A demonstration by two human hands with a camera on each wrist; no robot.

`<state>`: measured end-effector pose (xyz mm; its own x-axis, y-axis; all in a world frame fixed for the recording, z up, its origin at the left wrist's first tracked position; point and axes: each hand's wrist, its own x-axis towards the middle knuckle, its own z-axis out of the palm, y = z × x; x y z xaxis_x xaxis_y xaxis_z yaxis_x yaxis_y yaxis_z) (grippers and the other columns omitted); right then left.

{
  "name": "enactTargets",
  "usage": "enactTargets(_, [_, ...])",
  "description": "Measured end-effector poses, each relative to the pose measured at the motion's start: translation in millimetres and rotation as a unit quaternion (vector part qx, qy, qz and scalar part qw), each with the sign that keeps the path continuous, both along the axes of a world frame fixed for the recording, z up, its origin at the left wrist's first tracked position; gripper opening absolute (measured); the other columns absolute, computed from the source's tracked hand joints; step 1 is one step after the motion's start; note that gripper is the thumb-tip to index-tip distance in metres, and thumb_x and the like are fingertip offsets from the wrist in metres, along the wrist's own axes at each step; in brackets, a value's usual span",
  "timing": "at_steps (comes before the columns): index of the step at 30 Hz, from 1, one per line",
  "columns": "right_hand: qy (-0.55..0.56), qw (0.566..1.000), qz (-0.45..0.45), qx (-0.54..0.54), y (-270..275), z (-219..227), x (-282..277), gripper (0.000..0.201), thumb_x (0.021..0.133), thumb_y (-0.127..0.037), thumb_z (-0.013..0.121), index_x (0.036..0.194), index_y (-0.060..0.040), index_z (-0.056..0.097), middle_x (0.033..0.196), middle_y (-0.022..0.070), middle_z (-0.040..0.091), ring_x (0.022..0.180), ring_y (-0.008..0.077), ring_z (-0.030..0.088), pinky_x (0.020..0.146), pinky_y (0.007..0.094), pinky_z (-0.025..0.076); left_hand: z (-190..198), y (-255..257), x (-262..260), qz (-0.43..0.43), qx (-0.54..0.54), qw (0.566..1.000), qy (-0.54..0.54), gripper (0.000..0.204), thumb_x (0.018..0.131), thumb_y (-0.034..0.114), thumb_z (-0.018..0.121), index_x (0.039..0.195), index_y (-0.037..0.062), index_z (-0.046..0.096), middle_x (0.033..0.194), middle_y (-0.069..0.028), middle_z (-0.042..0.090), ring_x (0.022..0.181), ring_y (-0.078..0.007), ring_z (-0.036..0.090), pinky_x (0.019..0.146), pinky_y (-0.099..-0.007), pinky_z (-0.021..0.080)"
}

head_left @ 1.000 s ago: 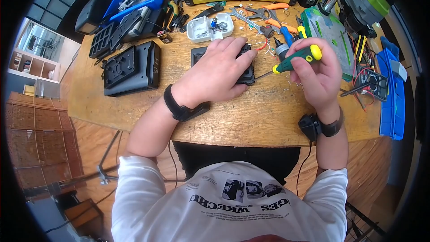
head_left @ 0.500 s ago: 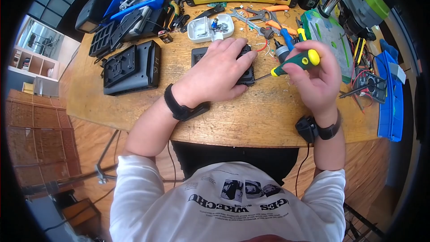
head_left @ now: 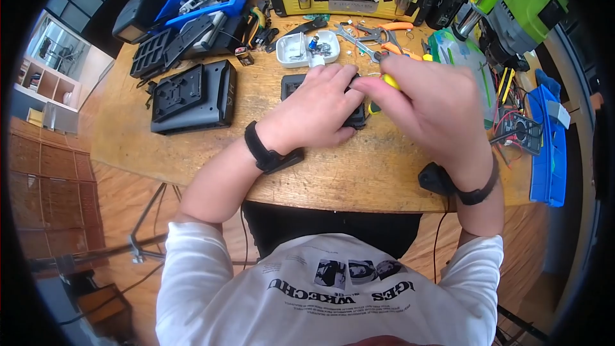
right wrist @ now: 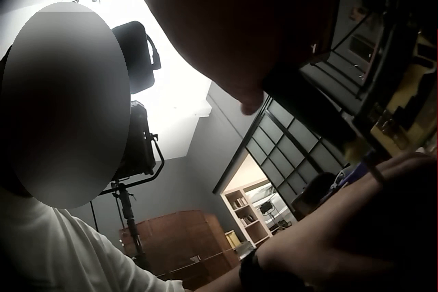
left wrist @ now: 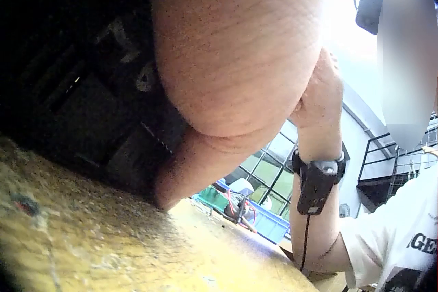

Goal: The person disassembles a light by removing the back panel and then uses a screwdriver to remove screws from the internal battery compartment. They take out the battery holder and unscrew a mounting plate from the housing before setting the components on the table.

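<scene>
My left hand [head_left: 311, 109] lies over a small black plastic housing [head_left: 292, 82] and grips it, fingers across its top and thumb at the near side. In the left wrist view, the housing [left wrist: 89, 114] stands dark beside the thumb, low on the wooden table. My right hand [head_left: 442, 102] holds a green and yellow screwdriver [head_left: 389, 81] over the housing's right end, knuckles upward. The right wrist view shows the dark handle [right wrist: 311, 104] slanting down toward the left hand [right wrist: 328, 237]. Its tip is hidden in the head view.
Behind the housing stands a white divided dish [head_left: 293, 57] with small parts. A larger black casing [head_left: 221, 99] lies to the left. Pliers and wrenches [head_left: 365, 38], a yellow-black toolbox [head_left: 346, 6], a multimeter [head_left: 525, 131] and a blue bin [head_left: 548, 166] surround the work area.
My right hand has moved left and turned over, bringing the screwdriver from a low slant beside the housing to a steeper stance above its right end. The left hand has stayed on the housing.
</scene>
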<state>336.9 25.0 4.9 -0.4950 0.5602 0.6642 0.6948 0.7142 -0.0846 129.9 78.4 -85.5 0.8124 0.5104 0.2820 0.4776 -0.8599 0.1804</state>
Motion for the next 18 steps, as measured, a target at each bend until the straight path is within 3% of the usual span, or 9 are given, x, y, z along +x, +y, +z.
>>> enactTargets(3, [-0.03,0.999,-0.023,-0.005,3,8,-13,0.018,0.089,-0.021,0.079,0.088,-0.0049,0.071,0.066,0.0113,0.061,0.058,0.033,0.06,0.053,0.0386,0.046,-8,5,0,-0.029,-0.042,0.998,-0.03,0.064,0.075,0.027,0.083,0.128,-0.0015,0.06,0.135,-0.0243,0.054,0.13,-0.0417,0.05,0.11,-0.0506,0.039])
enactTargets(9, [-0.072,0.995,0.01,-0.071,2,22,-8,0.012,0.085,-0.007,0.07,0.096,-0.0022,0.069,0.078,0.0165,0.065,0.073,0.037,0.065,0.066,0.0449,0.051,0,0,-1,-0.002,0.001,1.0,-0.025,0.067,0.075,0.028,0.083,0.132,-0.0005,0.06,0.129,-0.0221,0.055,0.126,-0.0404,0.051,0.107,-0.0503,0.04])
enactTargets(11, [-0.064,0.985,0.093,-0.132,4,27,3,0.014,0.084,-0.005,0.068,0.098,-0.001,0.066,0.085,0.0175,0.068,0.078,0.0383,0.067,0.069,0.0452,0.052,-2,1,-1,0.0,0.013,1.0,-0.028,0.068,0.075,0.028,0.083,0.133,-0.0002,0.06,0.128,-0.0218,0.055,0.125,-0.0401,0.052,0.106,-0.0504,0.041])
enactTargets(12, [-0.066,0.984,0.093,-0.134,3,27,5,0.014,0.084,-0.005,0.068,0.098,-0.001,0.066,0.085,0.0175,0.068,0.078,0.0383,0.067,0.069,0.0452,0.052,-4,0,-1,0.002,0.027,0.999,-0.031,0.069,0.075,0.027,0.083,0.133,0.0002,0.059,0.126,-0.0216,0.055,0.124,-0.0397,0.052,0.105,-0.0505,0.041])
enactTargets(15, [-0.052,0.985,0.052,-0.156,-3,28,6,0.014,0.084,-0.003,0.065,0.097,-0.001,0.063,0.087,0.0172,0.067,0.08,0.0388,0.066,0.069,0.0455,0.052,-3,0,0,0.004,0.026,0.999,-0.035,0.069,0.074,0.027,0.083,0.133,0.0003,0.059,0.124,-0.0215,0.055,0.121,-0.0393,0.053,0.103,-0.0503,0.042])
enactTargets(17, [-0.078,0.957,-0.027,-0.278,-3,30,1,0.017,0.082,-0.001,0.064,0.099,-0.0012,0.061,0.087,0.0167,0.065,0.082,0.0391,0.065,0.07,0.0453,0.052,-2,1,0,0.004,0.014,0.999,-0.031,0.069,0.074,0.027,0.083,0.133,0.0004,0.059,0.125,-0.0218,0.055,0.121,-0.0393,0.054,0.103,-0.0503,0.042])
enactTargets(18, [-0.078,0.957,-0.027,-0.279,-3,27,-1,0.017,0.082,-0.001,0.064,0.099,-0.0012,0.061,0.087,0.0167,0.065,0.082,0.0391,0.065,0.07,0.0453,0.052,-1,1,0,0.003,0.004,1.0,-0.024,0.069,0.074,0.027,0.083,0.133,0.0005,0.059,0.125,-0.0221,0.055,0.121,-0.0394,0.054,0.103,-0.0502,0.042])
